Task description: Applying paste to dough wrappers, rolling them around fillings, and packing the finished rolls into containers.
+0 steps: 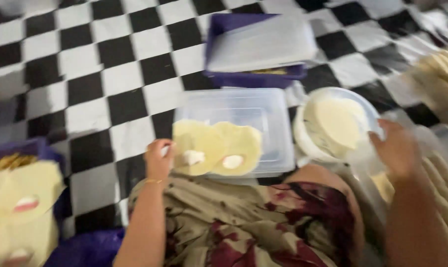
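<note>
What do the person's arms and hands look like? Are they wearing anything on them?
Both arms are bare, with no sleeves and no gloves. The left hand has a thin gold-coloured bangle around the wrist. The right hand looks blurry, and no ring or bracelet can be made out on it.

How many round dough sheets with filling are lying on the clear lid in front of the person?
2. One dough round lies by the left hand, the other dough round overlaps it on the right, both on the clear lid.
</note>
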